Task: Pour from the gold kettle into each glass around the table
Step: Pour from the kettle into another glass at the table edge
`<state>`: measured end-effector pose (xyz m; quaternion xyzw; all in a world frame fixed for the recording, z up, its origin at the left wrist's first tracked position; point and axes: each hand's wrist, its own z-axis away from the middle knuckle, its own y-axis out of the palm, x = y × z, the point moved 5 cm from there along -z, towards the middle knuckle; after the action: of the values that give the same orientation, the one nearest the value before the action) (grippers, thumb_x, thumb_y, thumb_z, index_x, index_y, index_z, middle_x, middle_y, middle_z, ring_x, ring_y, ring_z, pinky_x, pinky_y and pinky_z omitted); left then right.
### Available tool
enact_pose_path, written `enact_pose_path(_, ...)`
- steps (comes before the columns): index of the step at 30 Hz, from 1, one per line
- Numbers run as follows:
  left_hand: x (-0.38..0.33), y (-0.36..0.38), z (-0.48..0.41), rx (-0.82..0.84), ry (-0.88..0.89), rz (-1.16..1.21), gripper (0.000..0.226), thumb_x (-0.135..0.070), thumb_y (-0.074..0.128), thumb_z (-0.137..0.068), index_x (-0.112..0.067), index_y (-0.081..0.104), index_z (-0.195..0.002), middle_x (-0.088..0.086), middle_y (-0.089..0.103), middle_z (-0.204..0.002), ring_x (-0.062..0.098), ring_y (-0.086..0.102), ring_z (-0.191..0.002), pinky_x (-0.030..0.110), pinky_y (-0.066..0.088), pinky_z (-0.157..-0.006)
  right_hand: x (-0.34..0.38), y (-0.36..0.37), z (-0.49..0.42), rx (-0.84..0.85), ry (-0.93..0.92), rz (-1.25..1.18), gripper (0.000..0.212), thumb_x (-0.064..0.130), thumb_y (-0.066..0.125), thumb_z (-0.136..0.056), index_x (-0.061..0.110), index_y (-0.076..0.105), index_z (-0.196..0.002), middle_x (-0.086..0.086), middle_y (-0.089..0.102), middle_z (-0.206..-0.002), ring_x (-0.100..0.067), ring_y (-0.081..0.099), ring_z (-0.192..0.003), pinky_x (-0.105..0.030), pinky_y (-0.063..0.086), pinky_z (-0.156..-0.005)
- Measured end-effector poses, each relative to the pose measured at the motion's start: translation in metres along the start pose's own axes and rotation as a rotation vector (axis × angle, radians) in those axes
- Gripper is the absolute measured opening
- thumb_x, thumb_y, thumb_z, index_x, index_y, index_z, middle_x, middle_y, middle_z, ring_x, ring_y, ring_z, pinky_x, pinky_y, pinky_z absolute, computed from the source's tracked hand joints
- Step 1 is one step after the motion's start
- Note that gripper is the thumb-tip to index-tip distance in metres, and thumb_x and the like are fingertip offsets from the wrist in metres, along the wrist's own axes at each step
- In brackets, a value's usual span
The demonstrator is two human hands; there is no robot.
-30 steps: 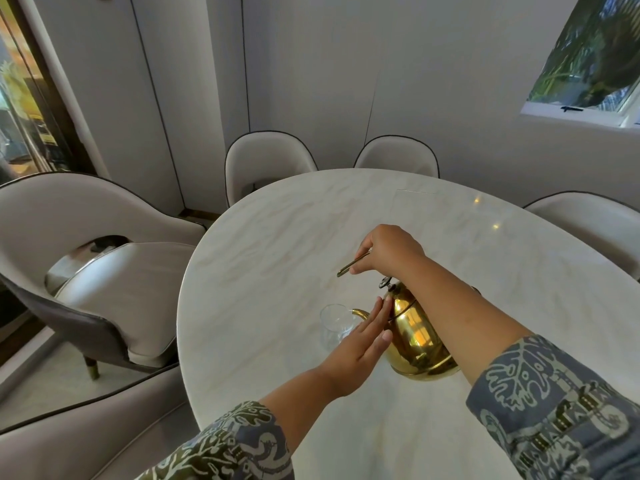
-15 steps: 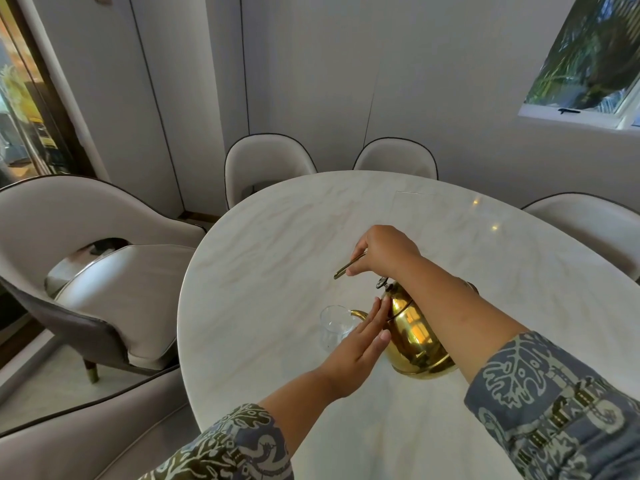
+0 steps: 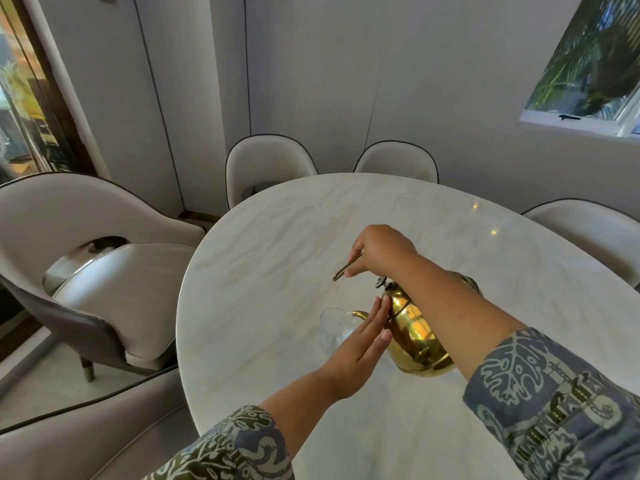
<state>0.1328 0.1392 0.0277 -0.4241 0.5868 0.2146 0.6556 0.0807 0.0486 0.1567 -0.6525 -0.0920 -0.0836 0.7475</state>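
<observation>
The gold kettle point(image 3: 414, 336) is tilted to the left over the white marble table point(image 3: 277, 258), its spout over the rim of a clear glass point(image 3: 334, 327). My right hand point(image 3: 379, 251) is closed on the kettle's thin gold handle above the lid. My left hand point(image 3: 360, 344) lies flat with straight fingers against the kettle's left side, partly hiding the glass. Only this one glass shows.
Cream upholstered chairs ring the table: a large one at left point(image 3: 104, 271), two at the far end point(image 3: 266, 164) point(image 3: 398, 161), one at right point(image 3: 585, 230). Another chair back point(image 3: 86, 431) is close at lower left. A window point(image 3: 588, 64) is at upper right.
The kettle has stayed tilted over the glass and both hands keep their hold. Only the view has shifted very slightly.
</observation>
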Motion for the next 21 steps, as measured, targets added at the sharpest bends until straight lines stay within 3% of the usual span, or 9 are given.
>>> enact_pose_path(2,-0.0002,-0.0010,-0.0003,-0.006,-0.003,0.004,0.053,-0.051,0.022,-0.096,-0.049,-0.002,-0.143,-0.023,-0.005,-0.157,-0.003,-0.004,-0.143,0.009,0.004,-0.109,0.0017,-0.0002,-0.0005,0.006,-0.005,0.011,0.030,0.036,0.079,-0.074,0.019,0.076,-0.098,-0.002,0.073,-0.095,-0.020,0.066,-0.085,-0.025,0.043,-0.063)
enact_pose_path(6,0.0002,-0.0013,-0.0009,-0.008,0.001,0.012,0.054,-0.051,0.021,-0.096,-0.048,-0.003,-0.144,-0.023,-0.006,-0.157,-0.003,-0.004,-0.143,0.013,0.004,-0.112,0.0051,0.0007,-0.0022,0.020,-0.013,0.037,0.031,0.037,0.079,-0.074,0.019,0.076,-0.099,-0.002,0.073,-0.095,-0.020,0.066,-0.088,-0.025,0.042,-0.063)
enact_pose_path(13,0.0000,-0.0026,-0.0030,-0.019,-0.005,0.008,0.050,-0.049,0.021,-0.098,-0.053,-0.005,-0.140,-0.025,-0.008,-0.156,-0.005,-0.005,-0.141,-0.002,0.003,-0.101,0.0075,0.0010,-0.0063,0.029,-0.016,0.061,0.030,0.038,0.078,-0.074,0.020,0.076,-0.098,-0.001,0.073,-0.094,-0.020,0.066,-0.086,-0.026,0.044,-0.065)
enact_pose_path(18,0.0027,-0.0023,-0.0046,-0.026,0.002,0.016,0.050,-0.050,0.021,-0.098,-0.052,-0.005,-0.141,-0.027,-0.008,-0.155,-0.006,-0.005,-0.142,0.007,0.004,-0.108,0.0084,0.0023,-0.0088,0.030,-0.022,0.080,0.031,0.038,0.078,-0.074,0.020,0.076,-0.099,-0.001,0.072,-0.092,-0.020,0.066,-0.087,-0.027,0.046,-0.066)
enact_pose_path(21,0.0023,-0.0027,-0.0050,-0.034,0.001,0.023,0.052,-0.049,0.022,-0.098,-0.050,-0.004,-0.143,-0.028,-0.007,-0.154,-0.009,-0.005,-0.140,-0.004,0.004,-0.102,0.0091,0.0023,-0.0097,0.025,-0.031,0.080,0.031,0.037,0.079,-0.073,0.020,0.076,-0.098,0.001,0.068,-0.084,-0.019,0.066,-0.083,-0.026,0.045,-0.064)
